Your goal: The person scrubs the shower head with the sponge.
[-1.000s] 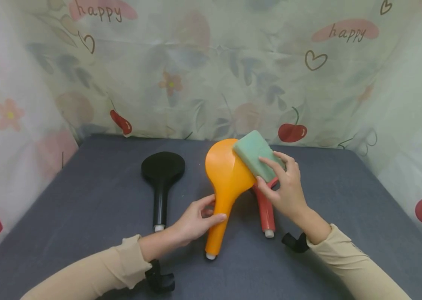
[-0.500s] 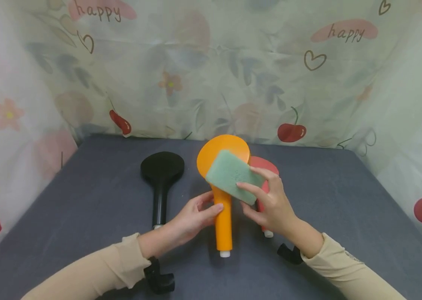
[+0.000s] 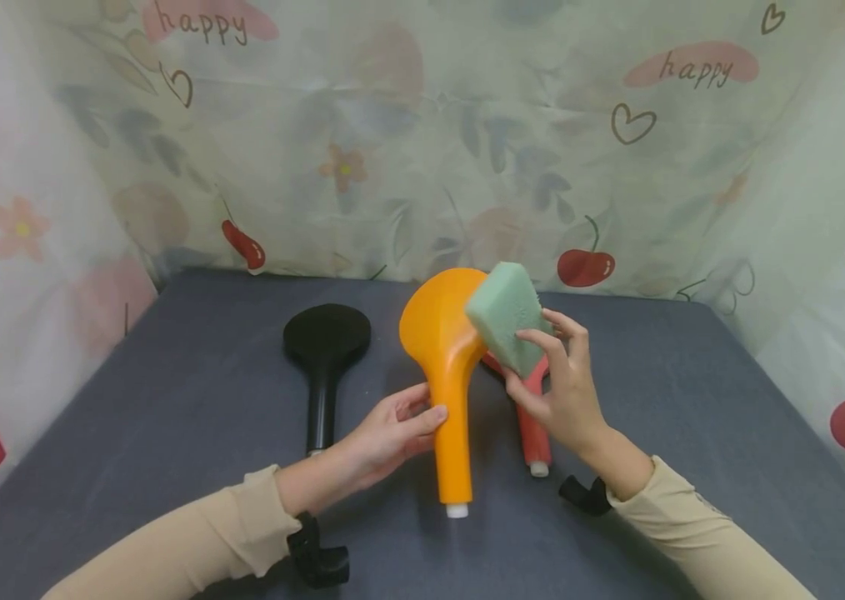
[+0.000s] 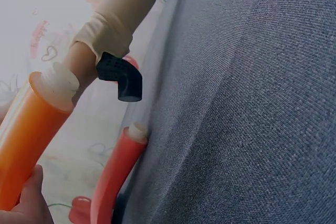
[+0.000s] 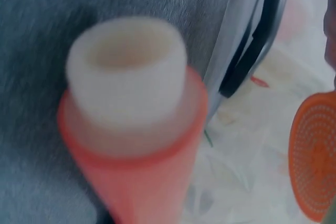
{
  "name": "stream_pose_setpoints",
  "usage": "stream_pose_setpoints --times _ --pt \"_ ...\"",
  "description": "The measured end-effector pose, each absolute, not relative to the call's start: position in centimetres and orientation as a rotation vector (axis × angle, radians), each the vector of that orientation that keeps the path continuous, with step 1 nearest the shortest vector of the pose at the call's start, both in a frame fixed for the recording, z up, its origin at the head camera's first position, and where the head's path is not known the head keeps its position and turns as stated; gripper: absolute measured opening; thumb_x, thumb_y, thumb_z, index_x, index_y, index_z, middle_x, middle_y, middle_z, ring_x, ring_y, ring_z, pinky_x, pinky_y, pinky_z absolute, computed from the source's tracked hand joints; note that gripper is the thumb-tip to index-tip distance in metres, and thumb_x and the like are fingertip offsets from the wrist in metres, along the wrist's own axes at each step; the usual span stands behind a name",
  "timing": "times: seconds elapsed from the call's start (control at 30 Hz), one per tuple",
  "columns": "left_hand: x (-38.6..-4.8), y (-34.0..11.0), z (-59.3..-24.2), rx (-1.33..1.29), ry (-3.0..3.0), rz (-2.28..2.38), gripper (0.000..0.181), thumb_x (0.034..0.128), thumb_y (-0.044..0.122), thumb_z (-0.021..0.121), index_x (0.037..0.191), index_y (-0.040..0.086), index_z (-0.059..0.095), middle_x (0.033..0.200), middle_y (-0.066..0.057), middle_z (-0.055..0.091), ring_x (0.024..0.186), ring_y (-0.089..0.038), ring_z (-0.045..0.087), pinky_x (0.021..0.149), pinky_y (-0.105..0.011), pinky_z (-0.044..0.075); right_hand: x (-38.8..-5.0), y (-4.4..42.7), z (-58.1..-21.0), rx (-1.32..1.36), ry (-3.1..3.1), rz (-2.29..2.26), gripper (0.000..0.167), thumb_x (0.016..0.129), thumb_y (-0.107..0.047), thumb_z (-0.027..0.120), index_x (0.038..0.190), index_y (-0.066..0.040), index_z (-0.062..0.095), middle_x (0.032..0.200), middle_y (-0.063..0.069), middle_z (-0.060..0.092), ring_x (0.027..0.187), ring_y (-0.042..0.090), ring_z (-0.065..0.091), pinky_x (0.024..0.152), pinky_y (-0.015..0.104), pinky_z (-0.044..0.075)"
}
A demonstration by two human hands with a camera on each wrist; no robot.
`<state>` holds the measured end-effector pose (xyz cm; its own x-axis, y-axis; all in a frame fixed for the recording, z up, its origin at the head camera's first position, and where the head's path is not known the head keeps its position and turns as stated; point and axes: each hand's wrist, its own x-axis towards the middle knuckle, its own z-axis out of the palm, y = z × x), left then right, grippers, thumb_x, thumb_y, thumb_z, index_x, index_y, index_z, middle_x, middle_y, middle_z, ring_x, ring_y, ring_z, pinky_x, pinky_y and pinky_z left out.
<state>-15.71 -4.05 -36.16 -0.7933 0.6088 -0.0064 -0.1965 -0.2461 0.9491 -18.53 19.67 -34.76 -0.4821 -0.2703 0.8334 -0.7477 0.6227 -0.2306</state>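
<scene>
My left hand grips the handle of an orange shower head, raised with its smooth back towards the head camera. Its white threaded end shows in the left wrist view, and its perforated face in the right wrist view. Between thumb and fingers, my right hand holds a pale green sponge. The sponge overlaps the right side of the orange head; whether they touch I cannot tell. Behind it, partly covered, lies a red shower head.
A black shower head lies on the dark grey tabletop, left of the orange one; my left wrist covers its handle end. Black wrist mounts hang below both sleeves. A patterned curtain encloses the table at the back and sides.
The sponge passes leftward and down across the orange shower head's back, then returns up to its right side. The orange shower head turns from a slant to nearly upright, staying in my left hand.
</scene>
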Motion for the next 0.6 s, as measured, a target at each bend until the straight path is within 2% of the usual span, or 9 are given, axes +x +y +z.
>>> stream_pose_setpoints --times 0.23,0.5,0.6 --pt "-15.8 -4.0 -36.1 0.505 1.469 2.078 0.066 0.0901 0.030 0.061 0.138 -0.005 0.033 0.101 0.007 0.058 0.090 -0.008 0.059 0.087 -0.023 0.052 -17.9 18.9 -35.3 0.971 -2.019 0.624 0.035 0.092 -0.037 0.049 0.108 -0.007 0.055 0.124 0.029 0.034 0.112 0.042 0.041 0.078 0.053 0.048" --pt "-16.0 -4.0 -36.4 0.567 1.438 2.065 0.063 0.0899 0.029 0.061 0.134 -0.007 0.036 0.099 0.006 0.059 0.089 -0.008 0.059 0.088 -0.023 0.052 -18.5 19.4 -34.9 0.877 -2.023 0.708 0.040 0.091 -0.038 0.050 0.109 -0.002 0.053 0.127 0.030 0.033 0.111 0.043 0.040 0.080 0.051 0.044" --pt "-15.9 -4.1 -36.4 0.575 1.444 2.049 0.065 0.0885 0.031 0.062 0.134 -0.007 0.036 0.099 0.005 0.059 0.090 -0.008 0.059 0.088 -0.023 0.052 -19.0 19.8 -34.4 0.799 -2.043 0.853 0.039 0.089 -0.028 0.058 0.115 -0.001 0.050 0.131 0.029 0.034 0.115 0.041 0.038 0.081 0.048 0.042"
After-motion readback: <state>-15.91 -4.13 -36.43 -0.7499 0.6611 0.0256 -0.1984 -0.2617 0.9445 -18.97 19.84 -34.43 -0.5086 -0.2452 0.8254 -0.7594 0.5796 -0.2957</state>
